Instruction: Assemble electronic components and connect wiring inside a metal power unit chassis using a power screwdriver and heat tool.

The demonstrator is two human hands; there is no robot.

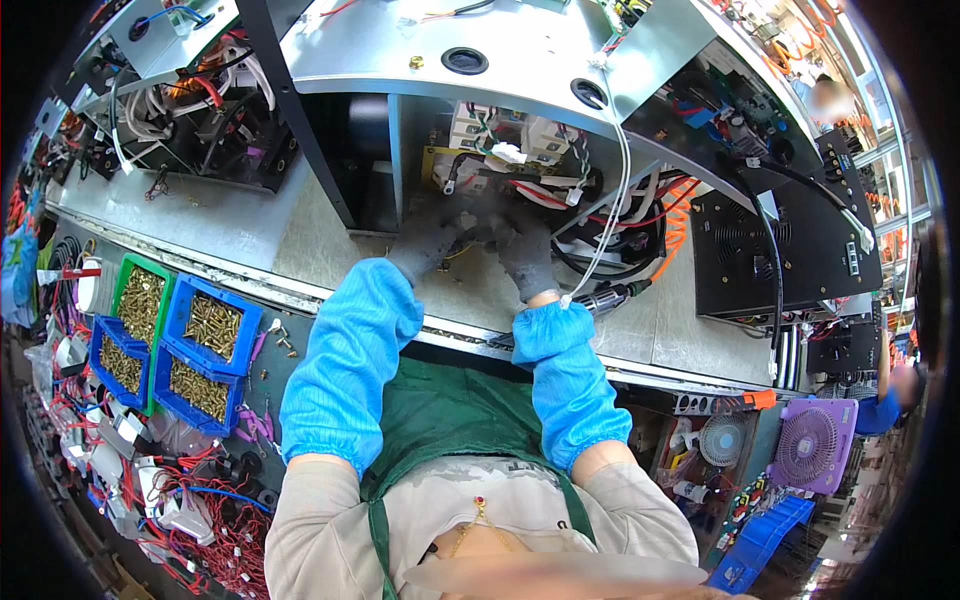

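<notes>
Both my hands, in grey gloves, reach into the lower opening of a metal equipment cabinet [430,70]. My left hand [425,243] and my right hand [520,255] come close together at the fingertips, which are lost in dark shadow, so their grip does not show. Just beyond them are a black cable with a ring terminal [450,186], red and white wires, and pale block-shaped parts [543,140]. A white cable [622,180] hangs from the cabinet top down to my right wrist. Beside that wrist lies a power screwdriver [610,297].
Blue bins [243,362] and a green bin [122,268] of brass screws are at left, above wire bundles [215,540]. An orange coiled hose [677,225] hangs at right, near a black panel [745,255]. A purple fan [812,447] is lower right. Another person [880,410] is at far right.
</notes>
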